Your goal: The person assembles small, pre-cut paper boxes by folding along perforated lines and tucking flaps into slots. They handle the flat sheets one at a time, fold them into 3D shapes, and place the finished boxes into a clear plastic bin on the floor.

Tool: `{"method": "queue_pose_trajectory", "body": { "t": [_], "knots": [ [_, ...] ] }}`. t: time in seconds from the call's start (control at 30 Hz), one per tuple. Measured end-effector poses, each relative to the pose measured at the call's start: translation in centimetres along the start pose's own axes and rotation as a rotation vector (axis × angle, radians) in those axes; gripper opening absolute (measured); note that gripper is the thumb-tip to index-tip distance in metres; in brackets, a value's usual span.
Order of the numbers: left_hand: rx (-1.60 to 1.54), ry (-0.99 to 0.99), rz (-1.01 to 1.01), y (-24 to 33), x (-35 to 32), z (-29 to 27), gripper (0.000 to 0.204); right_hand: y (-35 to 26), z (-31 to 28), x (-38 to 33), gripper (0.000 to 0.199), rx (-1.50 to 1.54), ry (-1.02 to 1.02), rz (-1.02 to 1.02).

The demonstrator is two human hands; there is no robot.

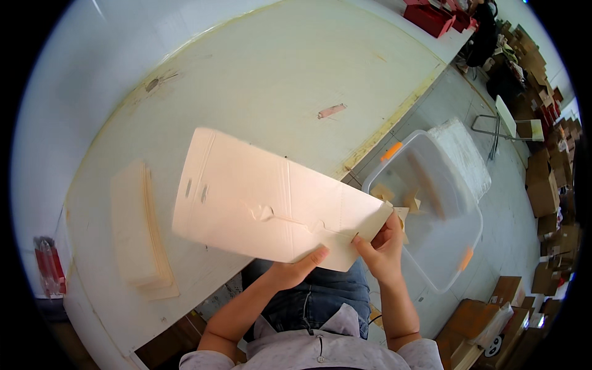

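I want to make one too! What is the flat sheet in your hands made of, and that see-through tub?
The flat sheet looks like thin matte cardboard: pale, stiff, with pressed creases and punched slots. The tub looks like clear glossy plastic: you can see cardboard pieces through its walls.

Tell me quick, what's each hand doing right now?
Left hand: gripping the lower edge of the flat cardboard sheet.
Right hand: pinching the sheet's corner flap.

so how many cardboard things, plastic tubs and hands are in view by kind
flat cardboard blank in both hands: 1
stack of cardboard blanks on the table: 1
clear plastic tub: 1
hands, left hand and right hand: 2
total: 5
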State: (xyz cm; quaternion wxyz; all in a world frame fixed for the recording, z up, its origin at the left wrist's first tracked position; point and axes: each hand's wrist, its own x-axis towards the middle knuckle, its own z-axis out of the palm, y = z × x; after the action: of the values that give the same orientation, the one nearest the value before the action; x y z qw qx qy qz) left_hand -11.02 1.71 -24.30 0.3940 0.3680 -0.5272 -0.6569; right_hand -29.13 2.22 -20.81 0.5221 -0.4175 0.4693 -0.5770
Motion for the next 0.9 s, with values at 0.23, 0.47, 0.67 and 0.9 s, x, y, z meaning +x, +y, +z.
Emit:
{"method": "queue_pose_trajectory", "body": {
  "t": [0.23,0.47,0.67,0.9],
  "knots": [
    [-0.132,0.086,-0.050,0.1,-0.3,-1.1,0.025,0.4,1.3,0.2,0.044,0.100,-0.037,-0.029],
    [-0.291,0.250,0.050,-1.1,-0.7,-2.0,0.025,1.2,2.2,0.7,0.039,0.757,-0.128,0.338],
    [-0.292,0.519,0.108,0.2,-1.3,-3.9,0.026,2.1,6.7,6.4,0.046,0.327,-0.283,0.168],
    [-0.471,0.665,0.212,1.1,-1.7,-6.0,0.039,1.1,9.2,8.4,0.040,-0.004,-0.556,0.159]
  ]
}}
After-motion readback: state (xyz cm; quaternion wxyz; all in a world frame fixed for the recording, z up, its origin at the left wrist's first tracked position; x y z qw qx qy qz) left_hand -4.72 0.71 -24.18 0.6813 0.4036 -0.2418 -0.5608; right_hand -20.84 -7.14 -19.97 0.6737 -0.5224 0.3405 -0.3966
